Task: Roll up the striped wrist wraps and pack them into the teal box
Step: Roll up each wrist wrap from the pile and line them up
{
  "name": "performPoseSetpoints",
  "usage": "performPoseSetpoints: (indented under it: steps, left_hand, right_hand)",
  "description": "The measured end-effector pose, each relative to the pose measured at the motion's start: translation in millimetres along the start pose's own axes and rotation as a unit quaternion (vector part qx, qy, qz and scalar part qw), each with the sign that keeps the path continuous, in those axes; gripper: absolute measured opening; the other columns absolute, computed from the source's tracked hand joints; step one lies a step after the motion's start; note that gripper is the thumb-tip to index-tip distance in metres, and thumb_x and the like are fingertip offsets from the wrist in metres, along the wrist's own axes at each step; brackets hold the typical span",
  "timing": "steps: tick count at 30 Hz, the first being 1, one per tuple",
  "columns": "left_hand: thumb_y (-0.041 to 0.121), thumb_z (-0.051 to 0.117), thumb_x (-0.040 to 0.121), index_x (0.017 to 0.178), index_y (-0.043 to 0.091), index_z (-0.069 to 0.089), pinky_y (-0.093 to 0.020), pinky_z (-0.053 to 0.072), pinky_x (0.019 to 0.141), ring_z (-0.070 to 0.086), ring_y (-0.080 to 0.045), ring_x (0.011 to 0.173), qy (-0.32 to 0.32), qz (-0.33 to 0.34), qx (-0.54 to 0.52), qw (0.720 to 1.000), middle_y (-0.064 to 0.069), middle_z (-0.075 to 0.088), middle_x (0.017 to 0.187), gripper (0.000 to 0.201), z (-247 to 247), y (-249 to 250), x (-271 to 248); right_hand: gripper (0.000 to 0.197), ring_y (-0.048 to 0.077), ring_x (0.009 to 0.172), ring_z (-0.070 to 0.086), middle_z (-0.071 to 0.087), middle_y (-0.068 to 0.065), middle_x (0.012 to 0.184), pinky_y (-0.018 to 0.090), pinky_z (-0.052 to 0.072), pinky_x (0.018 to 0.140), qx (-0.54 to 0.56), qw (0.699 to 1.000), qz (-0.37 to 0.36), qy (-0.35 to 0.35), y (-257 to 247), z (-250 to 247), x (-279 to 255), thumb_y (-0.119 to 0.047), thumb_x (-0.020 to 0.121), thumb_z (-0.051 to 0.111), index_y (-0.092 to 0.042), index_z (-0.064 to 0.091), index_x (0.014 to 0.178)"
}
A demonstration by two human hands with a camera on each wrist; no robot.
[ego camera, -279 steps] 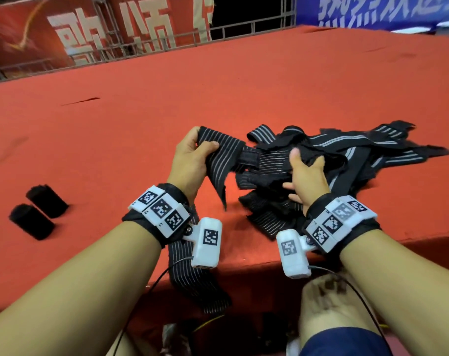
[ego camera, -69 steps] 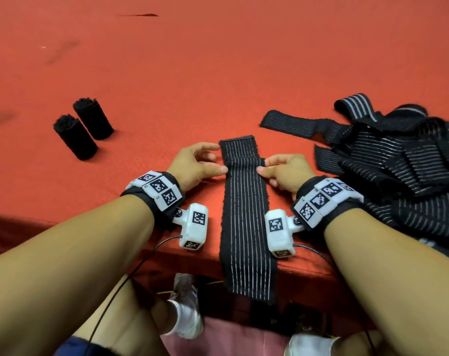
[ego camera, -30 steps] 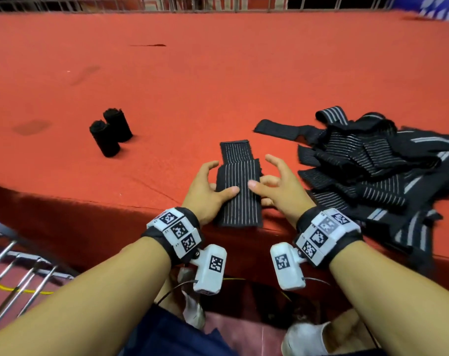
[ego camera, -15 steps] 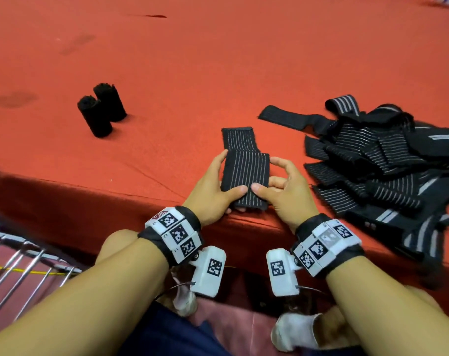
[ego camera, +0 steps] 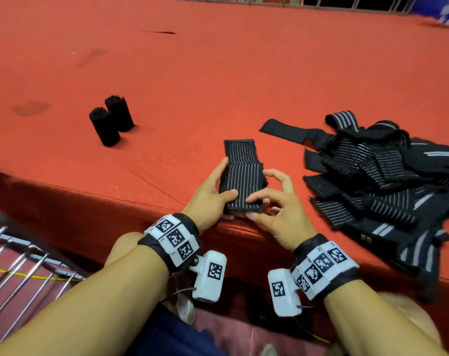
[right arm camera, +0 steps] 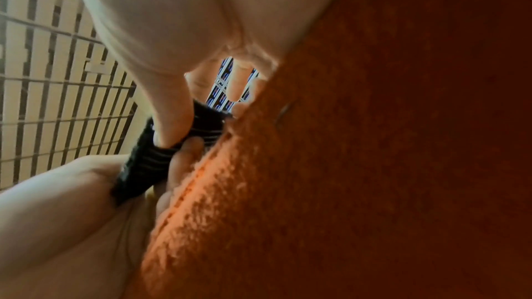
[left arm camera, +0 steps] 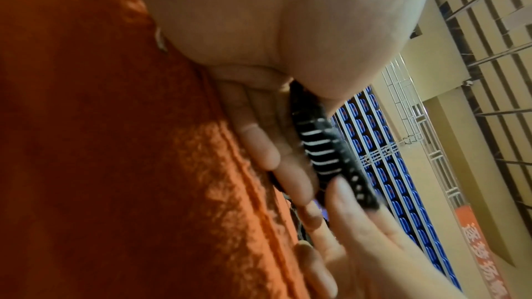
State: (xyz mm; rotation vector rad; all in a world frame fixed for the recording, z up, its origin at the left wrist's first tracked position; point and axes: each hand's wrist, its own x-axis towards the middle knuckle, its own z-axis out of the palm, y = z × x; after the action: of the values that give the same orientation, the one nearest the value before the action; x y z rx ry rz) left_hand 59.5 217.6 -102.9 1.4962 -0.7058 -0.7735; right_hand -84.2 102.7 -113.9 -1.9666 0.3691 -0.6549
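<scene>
My left hand grips the near end of the striped wrist wrap, thumb laid on top of the fabric and the fingers tucked beneath it, so the wrap is pinched between them. My right hand pinches the same near end from the other side: the thumb presses on the top face close to my left thumb, one finger sits under the edge, and the remaining fingers curl loosely above the wrap's right border. In the right wrist view the thumb bears down on the dark striped cloth, which is bunched between both hands.

The wrap lies at the front edge of the red tabletop, its near end lifted slightly off the cloth by my fingers, its far end flat and pointing away from me.

Just to the right of it sits a loose pile of unrolled striped wraps, spilling over the tabletop's front edge. Well off to the left stand two rolled black wraps, touching one another. A metal railing shows below the tabletop at lower left.
</scene>
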Motion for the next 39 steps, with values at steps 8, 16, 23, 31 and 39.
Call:
performPoseSetpoints:
  steps: [8, 16, 23, 31, 39]
  left_hand:
    - [0.022, 0.050, 0.104, 0.084, 0.022, 0.071, -0.008, 0.033, 0.050, 0.044, 0.006, 0.048, 0.013, 0.092, 0.048, 0.994, 0.020, 0.050, 0.049, 0.030, 4, 2, -10]
    - [0.019, 0.071, 0.092, 0.065, 0.014, 0.062, -0.021, 0.039, 0.064, 0.049, -0.005, 0.066, 0.032, 0.147, 0.093, 0.984, 0.006, 0.057, 0.069, 0.028, 0, -6, 4]
    - [0.018, 0.068, 0.096, 0.083, -0.007, 0.064, -0.019, 0.045, 0.062, 0.056, -0.003, 0.066, 0.055, 0.097, 0.062, 0.992, 0.003, 0.066, 0.073, 0.028, 10, -8, 13]
    - [0.005, 0.065, 0.095, 0.105, 0.020, 0.057, -0.030, 0.053, 0.065, 0.070, -0.018, 0.067, 0.035, 0.102, 0.045, 0.993, -0.009, 0.075, 0.072, 0.020, 3, -8, 6]
    - [0.018, 0.082, 0.079, 0.102, 0.021, 0.075, -0.035, 0.048, 0.076, 0.059, -0.022, 0.079, -0.022, 0.109, 0.001, 0.994, -0.011, 0.075, 0.085, 0.024, -7, -12, 0]
  right_hand:
    - [0.012, -0.006, 0.066, 0.053, 0.066, -0.016, 0.071, 0.011, 0.042, 0.066, 0.120, 0.990, 0.035, 0.068, 13, -8, 8, -0.002, 0.093, 0.066, -0.012, 0.072, 0.092]
    - [0.028, -0.002, 0.048, 0.051, 0.059, -0.007, 0.058, 0.008, 0.039, 0.050, 0.231, 0.965, 0.098, 0.076, 17, -10, 12, 0.000, 0.092, 0.066, -0.006, 0.059, 0.119]
    - [0.041, 0.014, 0.066, 0.060, 0.069, 0.022, 0.087, 0.023, 0.051, 0.064, 0.237, 0.966, 0.073, 0.076, 12, -11, 11, -0.001, 0.080, 0.078, -0.023, 0.061, 0.110]
    - [0.031, 0.016, 0.060, 0.041, 0.050, 0.007, 0.065, 0.032, 0.037, 0.060, 0.155, 0.983, 0.081, 0.054, 18, -8, 7, -0.003, 0.077, 0.083, -0.027, 0.077, 0.095]
    - [0.010, 0.014, 0.072, 0.058, 0.074, 0.005, 0.079, 0.033, 0.049, 0.071, 0.104, 0.992, 0.059, 0.042, 13, -5, 7, -0.016, 0.088, 0.075, -0.026, 0.077, 0.089]
